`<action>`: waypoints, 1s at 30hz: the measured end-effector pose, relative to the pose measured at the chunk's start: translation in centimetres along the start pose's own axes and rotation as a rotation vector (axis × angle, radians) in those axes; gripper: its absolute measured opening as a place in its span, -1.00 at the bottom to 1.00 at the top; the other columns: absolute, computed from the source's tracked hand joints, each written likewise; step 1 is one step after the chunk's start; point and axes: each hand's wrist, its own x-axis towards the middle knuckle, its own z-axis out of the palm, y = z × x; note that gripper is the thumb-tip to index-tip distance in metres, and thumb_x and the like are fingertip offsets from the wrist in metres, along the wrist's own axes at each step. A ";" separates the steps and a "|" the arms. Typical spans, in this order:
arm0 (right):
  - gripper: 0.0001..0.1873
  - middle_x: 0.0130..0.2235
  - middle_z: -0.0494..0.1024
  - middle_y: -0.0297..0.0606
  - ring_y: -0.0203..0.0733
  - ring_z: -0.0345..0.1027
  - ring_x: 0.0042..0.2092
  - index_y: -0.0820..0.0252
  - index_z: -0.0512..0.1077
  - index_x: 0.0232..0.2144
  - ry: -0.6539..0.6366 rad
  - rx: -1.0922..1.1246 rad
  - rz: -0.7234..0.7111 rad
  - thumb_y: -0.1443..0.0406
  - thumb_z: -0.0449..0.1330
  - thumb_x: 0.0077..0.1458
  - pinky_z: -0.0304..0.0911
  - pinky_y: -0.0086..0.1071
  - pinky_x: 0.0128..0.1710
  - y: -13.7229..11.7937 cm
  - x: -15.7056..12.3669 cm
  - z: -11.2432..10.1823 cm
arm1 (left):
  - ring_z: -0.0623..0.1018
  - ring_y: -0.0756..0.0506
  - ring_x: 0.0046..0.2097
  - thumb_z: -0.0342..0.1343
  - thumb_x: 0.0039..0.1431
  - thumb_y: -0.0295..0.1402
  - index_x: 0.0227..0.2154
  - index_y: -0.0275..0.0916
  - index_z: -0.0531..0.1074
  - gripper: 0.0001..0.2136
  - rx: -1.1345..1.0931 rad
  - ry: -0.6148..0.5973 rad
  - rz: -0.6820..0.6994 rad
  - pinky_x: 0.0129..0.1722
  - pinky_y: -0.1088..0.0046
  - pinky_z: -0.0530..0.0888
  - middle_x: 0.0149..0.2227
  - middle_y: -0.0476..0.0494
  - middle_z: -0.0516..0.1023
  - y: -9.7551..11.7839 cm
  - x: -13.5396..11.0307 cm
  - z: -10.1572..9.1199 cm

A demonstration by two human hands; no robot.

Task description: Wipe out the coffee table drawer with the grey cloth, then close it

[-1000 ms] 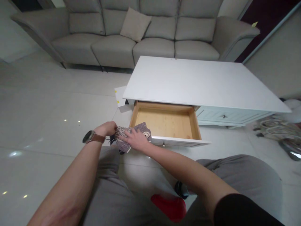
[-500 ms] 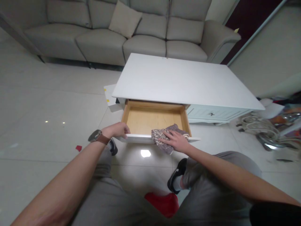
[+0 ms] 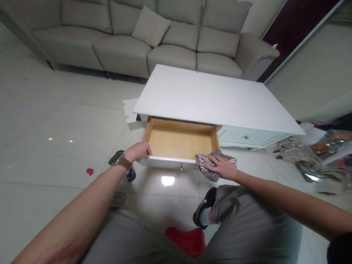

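A white coffee table (image 3: 211,99) has its left drawer (image 3: 181,141) pulled out, showing a bare wooden inside. My left hand (image 3: 140,151) grips the drawer's white front rim at its left corner, fingers curled over the edge. My right hand (image 3: 223,167) lies flat, fingers spread, pressing a patterned grey-brown cloth (image 3: 208,165) onto the right end of the drawer front. The cloth hangs partly over the rim. A brown-strapped watch (image 3: 120,160) sits on my left wrist.
A grey sofa (image 3: 154,40) with a cushion stands behind the table. A second, shut drawer (image 3: 246,137) is to the right. Cables and clutter (image 3: 313,161) lie on the floor at right. A white box (image 3: 130,115) sits by the table's left end. My knees and a red object (image 3: 187,240) are below.
My right hand has slid the cloth rightwards along the drawer front to its right corner. My left hand let go of the cloth and took hold of the drawer's left rim.
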 end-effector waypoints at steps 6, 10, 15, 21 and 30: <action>-0.24 0.33 0.29 0.02 0.11 0.32 0.10 -0.26 0.11 0.40 0.087 -0.019 0.005 0.36 0.17 0.24 0.35 -0.09 -0.05 -2.9 4.1 -1.1 | 0.61 -0.09 -0.31 0.25 -0.08 -0.46 -0.41 -0.16 0.70 -0.83 -0.003 0.036 0.025 -0.35 0.48 0.35 -0.36 -0.12 0.71 -0.3 -0.1 0.4; -0.34 0.35 0.25 0.05 0.13 0.32 0.12 -0.28 0.08 0.39 0.108 -0.011 -0.016 0.32 0.06 0.33 0.35 -0.06 -0.06 -5.5 8.8 -2.5 | 0.63 -0.11 -0.24 0.25 -0.08 -0.38 -0.39 -0.21 0.68 -0.83 -0.053 -0.007 0.041 -0.27 0.49 0.40 -0.30 -0.14 0.71 -0.8 -0.2 0.2; -0.38 0.37 0.21 0.03 0.15 0.29 0.16 -0.26 0.04 0.39 0.138 0.071 0.003 0.30 -0.01 0.36 0.34 0.03 -0.02 -9.4 15.4 -4.3 | 0.62 -0.17 -0.06 0.09 0.10 -0.10 -0.08 -0.30 0.62 -0.55 -0.151 0.071 -0.025 -0.07 0.45 0.47 -0.03 -0.27 0.67 -3.3 -0.9 -1.3; -0.44 0.35 0.22 0.03 0.20 0.26 0.17 -0.19 0.02 0.37 0.199 0.121 -0.027 0.30 -0.13 0.40 0.39 0.06 -0.13 -13.8 23.2 -6.0 | 0.62 -0.19 -0.05 -0.15 0.25 -0.10 -0.04 -0.31 0.59 -0.48 -0.034 0.168 -0.178 -0.05 0.42 0.46 -0.06 -0.29 0.67 -6.0 -1.7 -2.4; -0.54 0.27 0.31 -0.17 0.12 0.27 0.11 -0.24 0.24 0.24 0.219 0.151 -0.041 0.25 -0.21 0.44 0.38 0.01 -0.15 -18.4 31.6 -9.0 | 0.62 -0.23 -0.02 -0.10 0.22 -0.02 -0.01 -0.25 0.58 -0.46 0.076 0.149 -0.291 -0.05 0.39 0.46 -0.05 -0.29 0.67 -5.6 -1.2 -2.6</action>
